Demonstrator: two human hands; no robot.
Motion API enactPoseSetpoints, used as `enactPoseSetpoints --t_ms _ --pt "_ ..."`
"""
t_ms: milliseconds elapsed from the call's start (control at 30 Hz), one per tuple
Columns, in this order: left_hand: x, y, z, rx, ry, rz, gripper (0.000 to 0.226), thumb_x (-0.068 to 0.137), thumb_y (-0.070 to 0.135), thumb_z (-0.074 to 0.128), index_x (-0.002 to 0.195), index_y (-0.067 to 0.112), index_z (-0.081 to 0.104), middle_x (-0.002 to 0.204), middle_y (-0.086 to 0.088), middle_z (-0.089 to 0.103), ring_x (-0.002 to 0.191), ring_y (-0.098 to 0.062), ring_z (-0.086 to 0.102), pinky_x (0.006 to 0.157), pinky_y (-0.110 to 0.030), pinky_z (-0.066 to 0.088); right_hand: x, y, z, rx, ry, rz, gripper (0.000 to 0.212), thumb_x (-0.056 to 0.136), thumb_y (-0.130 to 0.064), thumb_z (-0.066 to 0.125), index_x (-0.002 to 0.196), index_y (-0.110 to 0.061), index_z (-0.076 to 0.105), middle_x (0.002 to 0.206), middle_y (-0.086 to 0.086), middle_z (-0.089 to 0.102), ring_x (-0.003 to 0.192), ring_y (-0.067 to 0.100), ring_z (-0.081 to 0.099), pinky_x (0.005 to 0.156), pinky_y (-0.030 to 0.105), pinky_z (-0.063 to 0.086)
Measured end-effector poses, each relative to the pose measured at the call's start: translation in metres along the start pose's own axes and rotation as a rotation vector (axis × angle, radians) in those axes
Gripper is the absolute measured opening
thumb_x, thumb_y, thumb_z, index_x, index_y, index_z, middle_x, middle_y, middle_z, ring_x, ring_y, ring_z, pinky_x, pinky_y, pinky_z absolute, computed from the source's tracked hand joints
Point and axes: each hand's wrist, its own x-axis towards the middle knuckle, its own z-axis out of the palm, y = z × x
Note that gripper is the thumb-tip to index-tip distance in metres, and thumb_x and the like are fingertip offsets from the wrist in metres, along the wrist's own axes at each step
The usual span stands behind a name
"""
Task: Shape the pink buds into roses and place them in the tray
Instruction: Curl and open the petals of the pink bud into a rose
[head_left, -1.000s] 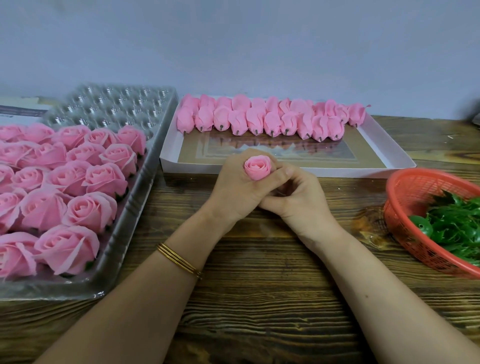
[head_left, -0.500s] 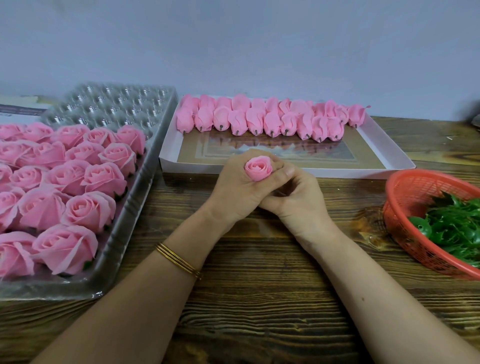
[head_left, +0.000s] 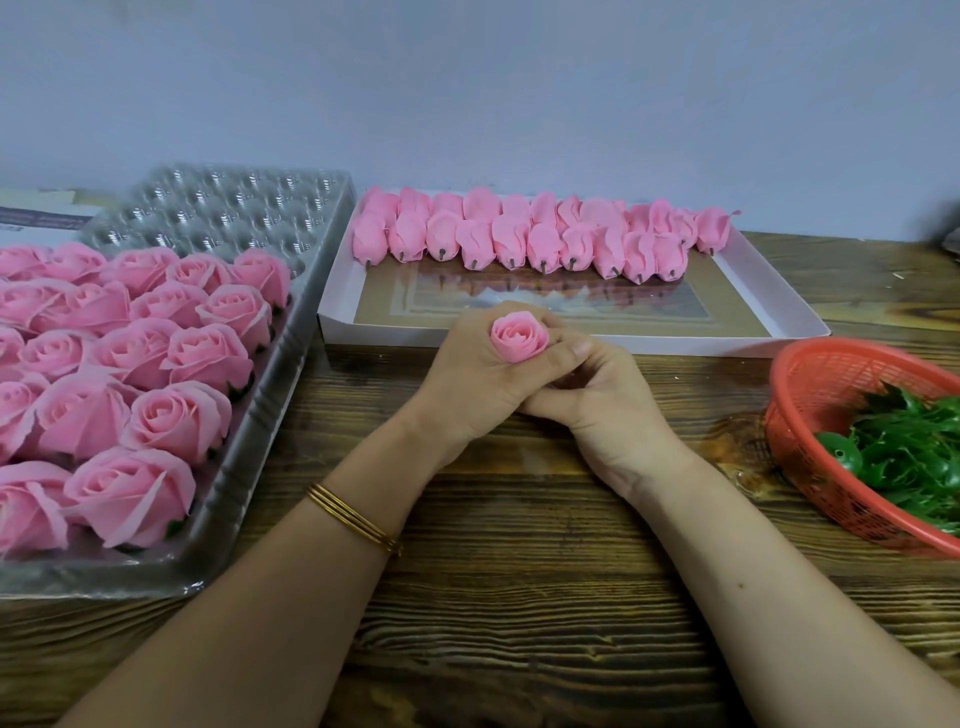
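Bud: pink bud (head_left: 519, 339), held over the middle of the tabletop (head_left: 519, 597), axis upright, open face toward me.
Left hand (head_left: 478, 384): thumb and fingers grasp it.
Right hand (head_left: 602, 410): curled beneath the left; I cannot tell what it holds.
Hidden: bud's base; tray (head_left: 249, 431) cut off left.

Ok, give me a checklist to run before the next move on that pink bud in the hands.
1. Pink rolled bud gripped by left hand: ok.
2. Petals spread like the finished pink roses: not ok, tightly furled.
3. Right hand hold beneath the bud: cannot tell, hidden.
4. Free cells in the clear plastic tray: ok, far rows bare.
5. Unshaped pink buds waiting in the white cardboard box: ok.
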Motion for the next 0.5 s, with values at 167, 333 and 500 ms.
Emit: enactPoseSetpoints --t_ms 167,333,500 --pt "-0.0001 0.0 0.0009 -0.011 0.01 0.024 0.014 0.085 0.003 0.071 0.078 0.014 0.066 0.088 -0.01 0.067 0.079 -0.016 0.063 0.077 -0.032 0.053 -0.0004 -0.0007 0.0041 -0.061 0.032 -0.019 0.044 0.068 0.021 0.072 0.11 0.008 0.064 0.107 0.022 0.07 0.1 0.027 0.069 0.091 0.034 0.054" --pt "-0.0004 0.0002 0.0001 -0.02 -0.004 0.023 0.018 0.083 0.003 0.074 0.075 0.017 0.065 0.088 -0.008 0.068 0.078 -0.014 0.064 0.075 -0.027 0.052 -0.0012 -0.0039 0.0048 -0.128 0.057 -0.065 0.04 0.069 0.019 0.073 0.107 0.007 0.066 0.106 0.02 0.071 0.094 0.018 0.069 0.086 0.026 0.055" --pt "-0.0004 0.001 -0.0021 -0.025 -0.018 -0.004 0.013 0.08 0.007 0.075 0.076 0.015 0.065 0.088 -0.007 0.068 0.077 -0.014 0.064 0.074 -0.028 0.051 -0.0019 -0.004 0.0033 -0.078 0.015 -0.013 0.039 0.071 0.021 0.069 0.109 0.011 0.065 0.108 0.025 0.069 0.1 0.029 0.068 0.095 0.037 0.053"
